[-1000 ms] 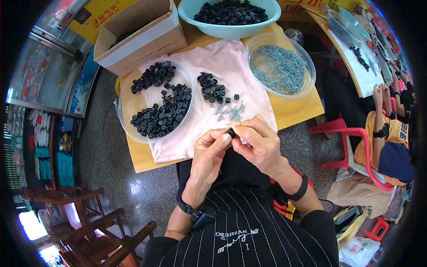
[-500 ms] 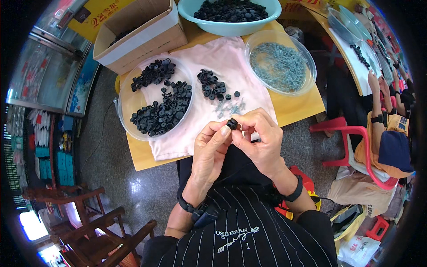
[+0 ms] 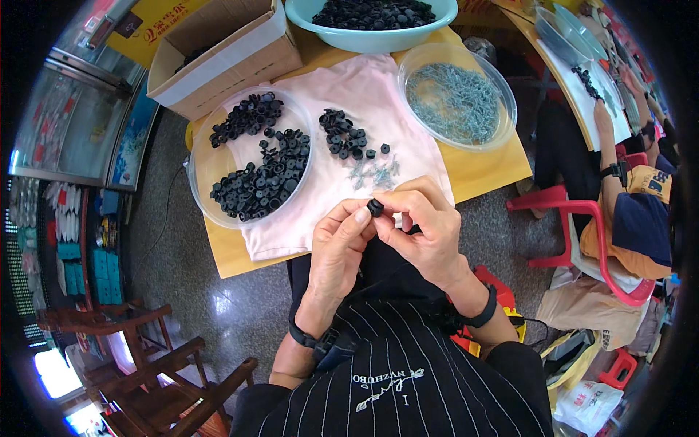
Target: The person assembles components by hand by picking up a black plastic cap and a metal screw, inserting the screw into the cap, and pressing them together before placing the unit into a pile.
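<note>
A small black plastic cap [image 3: 376, 207] is pinched between both hands, just in front of the table's near edge. The thumb and fingers of my left hand [image 3: 341, 244] close on its left side. From the other side, my right hand [image 3: 421, 226] grips it with thumb and forefinger. Beyond my fingers, a few silvery screws [image 3: 375, 173] lie on the pink cloth [image 3: 291, 240]. Behind them sits a loose heap of black caps [image 3: 342, 135]. To its left, a round clear tray [image 3: 200, 200] holds two piles of similar black parts.
A clear tub [image 3: 507, 135] of screws stands at the right of the table. Along the back are a cardboard box [image 3: 226, 73] and a light-blue basin [image 3: 378, 42] full of black parts. At right, another person's arm [image 3: 606, 135] reaches over a second table, beside a red chair [image 3: 582, 207].
The view has shifted slightly. Both hands still hold the black cap, which looks turned a little between the fingers. The other person's arms at right have moved.
</note>
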The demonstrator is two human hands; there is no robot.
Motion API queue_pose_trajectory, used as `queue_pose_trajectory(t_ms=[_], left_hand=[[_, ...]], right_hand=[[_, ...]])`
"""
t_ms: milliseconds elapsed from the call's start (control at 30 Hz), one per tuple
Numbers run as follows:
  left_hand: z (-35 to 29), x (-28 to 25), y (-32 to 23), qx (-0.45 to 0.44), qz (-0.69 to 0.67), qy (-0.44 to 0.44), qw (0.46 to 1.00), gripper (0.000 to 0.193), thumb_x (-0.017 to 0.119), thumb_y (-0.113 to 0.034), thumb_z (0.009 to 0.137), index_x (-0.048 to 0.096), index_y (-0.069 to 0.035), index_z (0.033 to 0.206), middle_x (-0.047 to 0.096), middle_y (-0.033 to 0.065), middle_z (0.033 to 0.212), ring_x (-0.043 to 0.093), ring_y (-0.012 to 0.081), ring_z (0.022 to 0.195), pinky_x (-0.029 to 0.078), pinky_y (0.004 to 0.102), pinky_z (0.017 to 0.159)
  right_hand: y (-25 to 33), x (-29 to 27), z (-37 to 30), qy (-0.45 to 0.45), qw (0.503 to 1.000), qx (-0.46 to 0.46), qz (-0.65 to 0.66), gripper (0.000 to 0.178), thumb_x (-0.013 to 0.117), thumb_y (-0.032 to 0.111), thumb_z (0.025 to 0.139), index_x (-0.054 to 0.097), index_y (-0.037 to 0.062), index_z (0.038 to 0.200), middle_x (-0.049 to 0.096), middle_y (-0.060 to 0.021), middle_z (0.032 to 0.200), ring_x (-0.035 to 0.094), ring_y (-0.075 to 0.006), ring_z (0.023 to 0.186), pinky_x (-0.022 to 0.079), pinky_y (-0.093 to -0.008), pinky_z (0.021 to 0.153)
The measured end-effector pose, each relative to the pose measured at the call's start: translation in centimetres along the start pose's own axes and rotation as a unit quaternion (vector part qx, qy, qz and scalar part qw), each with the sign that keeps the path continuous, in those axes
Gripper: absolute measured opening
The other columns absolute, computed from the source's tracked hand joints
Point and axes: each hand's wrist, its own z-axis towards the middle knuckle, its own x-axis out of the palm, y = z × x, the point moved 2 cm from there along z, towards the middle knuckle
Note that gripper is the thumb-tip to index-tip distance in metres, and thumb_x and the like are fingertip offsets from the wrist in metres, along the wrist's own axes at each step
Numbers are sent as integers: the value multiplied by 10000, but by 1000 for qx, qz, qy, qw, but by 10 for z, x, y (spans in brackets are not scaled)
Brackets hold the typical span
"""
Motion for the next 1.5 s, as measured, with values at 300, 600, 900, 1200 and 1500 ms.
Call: queue_pose_trajectory(t_ms=[300, 600, 900, 1200, 1500], left_hand=[[-5, 5, 1, 0, 22, 12, 1000, 211, 567, -196, 939, 597, -6, 1027, 642, 76, 988, 604, 134, 908, 464, 282, 857], [-7, -3, 5, -14, 10, 6, 1000, 218, 533, -206, 960, 599, -9, 1024, 643, 55, 969, 597, 120, 905, 457, 282, 855], [-6, -4, 3, -33, -40, 26, 998, 258, 497, -235, 977, 595, -5, 1042, 638, 73, 981, 597, 137, 925, 460, 296, 865], [-4, -10, -6, 40, 139, 9, 989, 162, 607, -105, 908, 608, 12, 1021, 651, 56, 935, 615, 119, 878, 481, 253, 817], [-1, 2, -12, 91, 221, -53, 969, 215, 636, 53, 838, 602, 25, 1049, 646, 57, 929, 618, 110, 841, 496, 228, 775]], right_hand=[[4, -5, 4, 23, 1000, -20, -5, 288, 718, -19, 671, 643, 34, 944, 606, -81, 858, 572, -223, 767, 485, -312, 652], [1, 4, -8, 44, 999, 24, 11, 274, 705, -40, 703, 635, 9, 963, 608, -98, 887, 576, -200, 742, 485, -274, 609], [1, 4, -4, 48, 993, 80, 78, 271, 705, -28, 736, 656, 21, 998, 615, -85, 965, 603, -96, 720, 497, -218, 571], [3, -12, 3, 120, 986, 81, 88, 229, 632, -43, 797, 652, 0, 1020, 621, -106, 976, 641, -135, 747, 538, -236, 614], [-2, -18, 6, 116, 990, 55, 66, 226, 672, -22, 754, 612, -13, 972, 616, -111, 861, 627, -166, 668, 513, -258, 591]])
